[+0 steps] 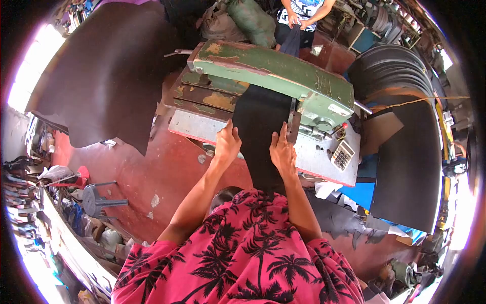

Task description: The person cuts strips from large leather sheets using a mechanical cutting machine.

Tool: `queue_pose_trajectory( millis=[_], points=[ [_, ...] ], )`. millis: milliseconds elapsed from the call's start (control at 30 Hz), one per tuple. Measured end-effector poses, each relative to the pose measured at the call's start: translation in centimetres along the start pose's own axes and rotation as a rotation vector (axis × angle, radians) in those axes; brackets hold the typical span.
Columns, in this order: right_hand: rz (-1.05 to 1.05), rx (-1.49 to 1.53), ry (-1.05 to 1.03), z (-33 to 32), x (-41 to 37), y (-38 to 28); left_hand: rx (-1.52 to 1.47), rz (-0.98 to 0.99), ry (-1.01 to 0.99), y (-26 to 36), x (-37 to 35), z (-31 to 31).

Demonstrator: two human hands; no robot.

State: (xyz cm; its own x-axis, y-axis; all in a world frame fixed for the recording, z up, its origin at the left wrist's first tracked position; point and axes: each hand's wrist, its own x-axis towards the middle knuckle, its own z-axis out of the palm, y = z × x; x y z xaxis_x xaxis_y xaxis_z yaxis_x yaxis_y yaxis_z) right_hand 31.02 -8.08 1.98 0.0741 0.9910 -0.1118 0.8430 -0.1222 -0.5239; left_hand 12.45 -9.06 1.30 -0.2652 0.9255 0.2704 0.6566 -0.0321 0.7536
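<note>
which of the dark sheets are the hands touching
The black sheet running under the green machine, between the left hand and right hand; the brown sheet at left and dark sheet at right touch neither hand.

Sheet (pixel 260 121) across table (pixel 316 161), calculator (pixel 342 155) right, stool (pixel 93 200) left

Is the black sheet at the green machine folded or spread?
Spread: the black sheet stretches wide between the left hand and right hand, with no fold showing.
</note>
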Motion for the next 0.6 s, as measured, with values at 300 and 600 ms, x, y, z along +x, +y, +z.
queue_pose_trajectory(
  millis=[300, 600],
  points=[
    [-0.044, 0.081, 0.078, 0.2, -0.3, 0.3, 0.045, -0.047, -0.044, 1.1, 4.1, 1.8],
    [-0.125, 0.083, 0.072, 0.3, 0.1, 1.1, -0.107, -0.246, -0.159, 3.0, 3.7, 1.2]
  ],
)
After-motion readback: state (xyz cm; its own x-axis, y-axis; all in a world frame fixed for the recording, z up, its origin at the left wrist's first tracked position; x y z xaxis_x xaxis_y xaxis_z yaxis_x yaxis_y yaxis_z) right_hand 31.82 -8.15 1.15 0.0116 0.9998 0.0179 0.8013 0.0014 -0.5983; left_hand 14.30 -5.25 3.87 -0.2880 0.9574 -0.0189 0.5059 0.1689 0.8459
